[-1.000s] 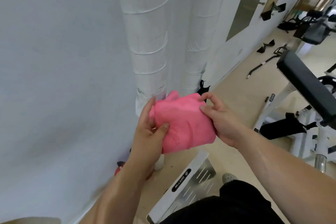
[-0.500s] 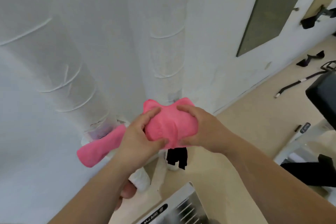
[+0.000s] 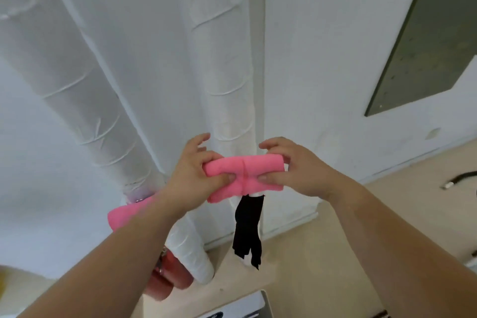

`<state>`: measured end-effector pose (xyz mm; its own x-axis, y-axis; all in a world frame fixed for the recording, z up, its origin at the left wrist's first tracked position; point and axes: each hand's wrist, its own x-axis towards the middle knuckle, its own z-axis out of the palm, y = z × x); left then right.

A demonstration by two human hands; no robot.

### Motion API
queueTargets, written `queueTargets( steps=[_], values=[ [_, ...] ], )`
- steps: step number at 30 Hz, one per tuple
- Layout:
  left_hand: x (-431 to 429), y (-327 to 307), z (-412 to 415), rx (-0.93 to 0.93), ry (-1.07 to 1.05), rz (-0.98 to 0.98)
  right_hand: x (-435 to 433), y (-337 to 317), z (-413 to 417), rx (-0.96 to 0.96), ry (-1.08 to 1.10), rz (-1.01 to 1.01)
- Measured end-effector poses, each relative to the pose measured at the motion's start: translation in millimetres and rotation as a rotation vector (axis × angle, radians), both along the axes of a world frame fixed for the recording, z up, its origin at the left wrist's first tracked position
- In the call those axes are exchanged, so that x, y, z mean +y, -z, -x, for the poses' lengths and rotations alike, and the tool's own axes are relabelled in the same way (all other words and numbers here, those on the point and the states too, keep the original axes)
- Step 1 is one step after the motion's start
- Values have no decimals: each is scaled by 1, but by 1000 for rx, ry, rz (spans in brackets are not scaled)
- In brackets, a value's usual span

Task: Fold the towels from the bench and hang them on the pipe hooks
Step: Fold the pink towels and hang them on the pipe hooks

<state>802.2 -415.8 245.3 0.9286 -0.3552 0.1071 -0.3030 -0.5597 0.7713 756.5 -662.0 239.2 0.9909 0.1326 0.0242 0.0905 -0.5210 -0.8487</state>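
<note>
Holding the folded bright pink terry towel are both hands, each grip closed on it: the left hand is clamped on its left end w/ thumb pressed on the front, the right hand is pinched on its right end, thumb in front, fingers partly lifted behind. The towel is kept as a short horizontal roll, creased at the middle, directly in front of the right-hand white wrapped pipe, taken here as landmark. Whether the towel touches that pipe cannot be told.

Just below the towel, against the same pipe, a black limp cloth is seen hanging, its top hidden behind the towel; what it hangs from cannot be made out. Left of the landmark pipe, a second, thicker white wrapped pipe is slanted down the frame. At that pipe's lower part, left and below the landmark, a second pink towel is seen, partly covered by the left forearm; its support is hidden. Lower still, near the pipe bases, a red rounded object is blurred, not identifiable. Right of the landmark pipe, a white wall w/ a dark grey-green panel is shown. Below, beige floor is visible.
</note>
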Motion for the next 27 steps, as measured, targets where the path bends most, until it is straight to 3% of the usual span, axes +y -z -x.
queueTargets(
  steps=[4,12,23,27],
  values=[
    [-5,-54,1,88,56,218,-7,-48,-1,-22,-49,-295],
    [-31,-126,-5,-195,-33,498,3,-131,-35,-323,58,-501],
    [-46,-216,-35,-549,-106,467,-1,-225,-80,-597,-60,-440],
    [-50,-255,-52,-653,-139,427,-7,-257,-99,-720,-49,-298]
  ],
)
